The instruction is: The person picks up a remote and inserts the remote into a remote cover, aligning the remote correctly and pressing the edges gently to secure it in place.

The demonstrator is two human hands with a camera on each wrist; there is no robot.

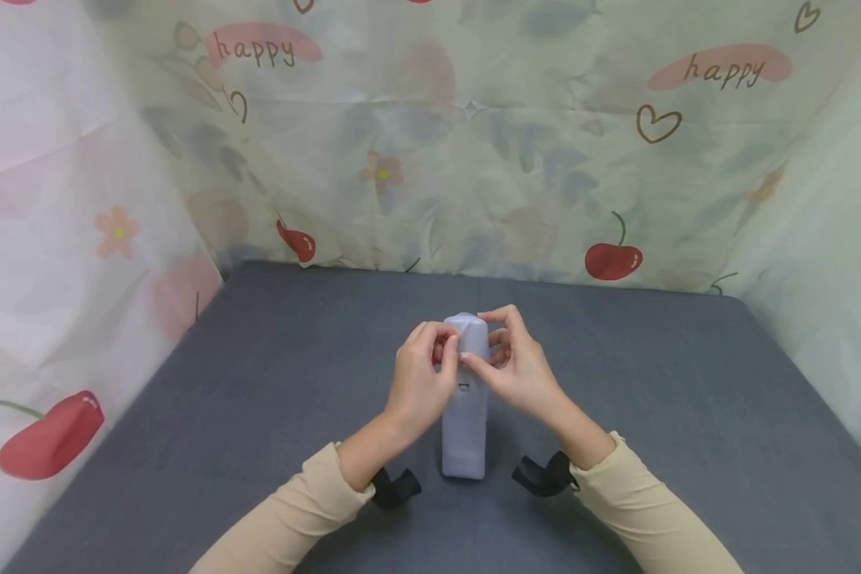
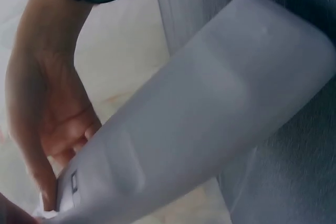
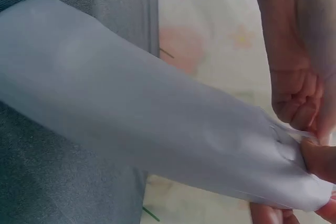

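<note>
A tall, slim, pale lavender container with rounded corners stands upright on the dark grey table, and a small rectangular mark shows on its front. Near its top, my right hand grips it, thumb on the front face and index finger at the top edge. From the other side my left hand pinches a thin pale flap at the container's upper front, as the right wrist view shows. Fingers partly cover the upper front. In the left wrist view the container's smooth side slants across the picture.
The grey cloth-covered table stretches out on both sides. A printed curtain with cherries and hearts hangs behind it and along the sides. Black straps are at both wrists, below the beige sleeves.
</note>
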